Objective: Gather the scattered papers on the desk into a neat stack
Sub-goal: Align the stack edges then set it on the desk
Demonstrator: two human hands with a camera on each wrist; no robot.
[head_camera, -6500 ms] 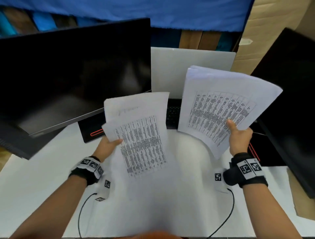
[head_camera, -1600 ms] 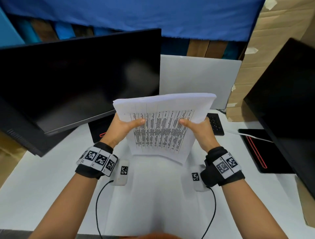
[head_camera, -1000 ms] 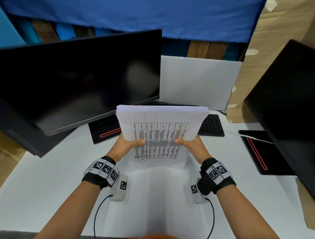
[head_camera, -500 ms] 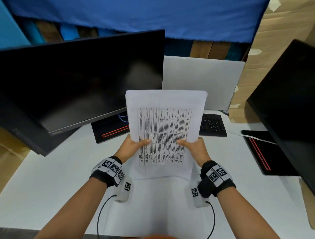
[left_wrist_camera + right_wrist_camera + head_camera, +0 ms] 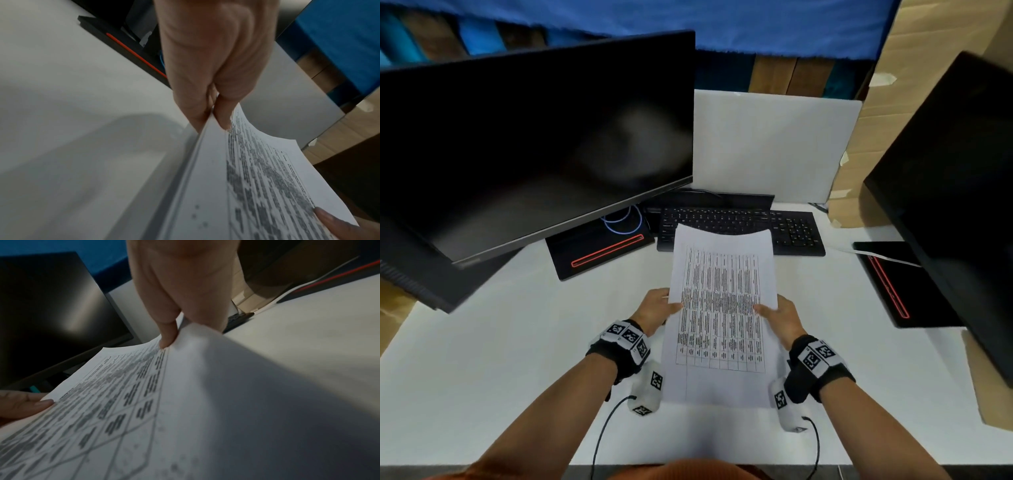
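Fingers [image 5: 191,104] and thumb of my left hand [image 5: 654,310] pinch the left edge of the paper stack [image 5: 722,315]; my right hand [image 5: 779,317] pinches the right edge the same way, thumb on the printed top sheet, fingers underneath. I hold the stack low over the white desk [image 5: 482,359], right in front of me, its far end curling upward. Whether its near edge touches the desk I cannot tell. Printed table text is blurred in every view and unreadable. My fingers under the sheets are hidden from the head camera, and the wrist views cut off most of the stack.

Beyond the stack's far edge lies a black keyboard [image 5: 791,233], its near side partly covered by the paper. A dark monitor [image 5: 534,137] looms at left, with a black base marked by a red line [image 5: 606,251] beneath it. Another dark monitor [image 5: 955,178] stands at right, and a white board [image 5: 774,144] leans behind the keyboard.
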